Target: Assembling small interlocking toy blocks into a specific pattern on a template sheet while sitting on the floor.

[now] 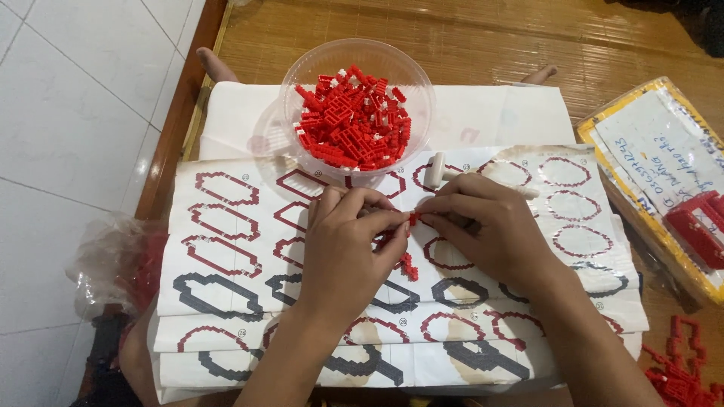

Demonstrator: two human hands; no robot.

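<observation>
My left hand and my right hand meet over a paper instruction sheet printed with red and black ring-shaped outlines. Between the fingertips of both hands is a small assembly of tiny red bricks, part of it hanging down below the fingers. My right hand also grips a white brick tool whose round head sticks up behind the knuckles. A clear plastic bowl full of small red bricks stands just beyond the hands.
A yellow-edged box with paper and red pieces lies at right. Built red brick pieces sit at the lower right on the bamboo mat. A crumpled plastic bag lies left, by the white tiled floor.
</observation>
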